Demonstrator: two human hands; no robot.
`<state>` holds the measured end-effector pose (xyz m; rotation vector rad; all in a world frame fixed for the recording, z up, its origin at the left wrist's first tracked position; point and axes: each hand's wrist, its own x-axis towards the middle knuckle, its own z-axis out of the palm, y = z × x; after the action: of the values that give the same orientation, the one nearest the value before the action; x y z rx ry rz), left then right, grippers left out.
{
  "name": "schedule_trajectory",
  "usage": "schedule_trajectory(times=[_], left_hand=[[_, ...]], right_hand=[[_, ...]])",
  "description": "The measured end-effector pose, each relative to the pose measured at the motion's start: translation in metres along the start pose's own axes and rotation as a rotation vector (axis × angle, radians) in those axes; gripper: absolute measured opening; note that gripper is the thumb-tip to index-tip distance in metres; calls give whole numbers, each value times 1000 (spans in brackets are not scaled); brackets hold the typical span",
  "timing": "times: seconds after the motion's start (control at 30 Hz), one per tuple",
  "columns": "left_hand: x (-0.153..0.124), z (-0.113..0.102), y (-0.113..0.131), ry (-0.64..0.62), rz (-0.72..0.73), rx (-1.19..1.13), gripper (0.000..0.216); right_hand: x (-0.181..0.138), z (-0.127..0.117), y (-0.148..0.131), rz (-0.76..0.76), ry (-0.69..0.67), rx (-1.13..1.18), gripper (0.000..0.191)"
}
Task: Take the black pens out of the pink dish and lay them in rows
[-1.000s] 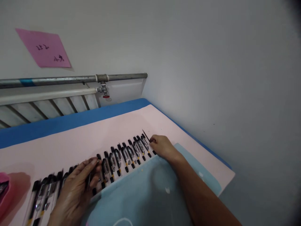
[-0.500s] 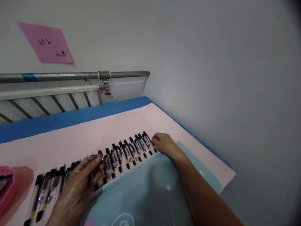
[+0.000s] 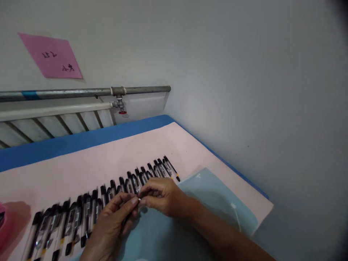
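My left hand (image 3: 115, 215) is closed, pinching a small silvery metal piece (image 3: 139, 199) between thumb and forefinger. From the other side, the fingertips of my right hand (image 3: 165, 197) meet it in a closed pinch; the piece's exact kind is too small to tell. Behind both hands, a long row of clear pens with black caps (image 3: 87, 208) lies slanting on the pink sheet (image 3: 108, 156). Loose silvery pen tips (image 3: 38, 244) rest on or beside some pens. Under my hands is a light blue mat (image 3: 176, 232). My hands hide part of the row.
A pink container (image 3: 4, 224) stands at the left edge, partly out of view. The blue tabletop edge (image 3: 81, 137) runs along a radiator (image 3: 49, 127) and pipe with a red-handled valve (image 3: 122, 112). A pink paper note (image 3: 51, 56) hangs on the wall.
My right hand has moved left from the far end of the pen row to meet my left hand. My left hand has shifted slightly right, and the view has tilted a little.
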<state>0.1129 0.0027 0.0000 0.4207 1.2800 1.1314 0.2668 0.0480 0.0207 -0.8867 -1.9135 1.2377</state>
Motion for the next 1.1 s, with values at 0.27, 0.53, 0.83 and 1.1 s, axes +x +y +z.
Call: schedule_trajectory(times=[0.27, 0.53, 0.83, 1.1], left_hand=[[-3, 4, 1, -81, -22, 7, 34], [-7, 3, 10, -34, 15, -93, 27], [-3, -2, 6, -86, 1, -118, 22], [-5, 4, 12, 5, 9, -235, 15]], right_hand=[[0, -7, 1, 67, 18, -43, 8], [11, -80, 41, 403, 415, -707, 18], [9, -82, 44, 550, 217, -835, 18], [8, -79, 25, 417, 370, -567, 15]])
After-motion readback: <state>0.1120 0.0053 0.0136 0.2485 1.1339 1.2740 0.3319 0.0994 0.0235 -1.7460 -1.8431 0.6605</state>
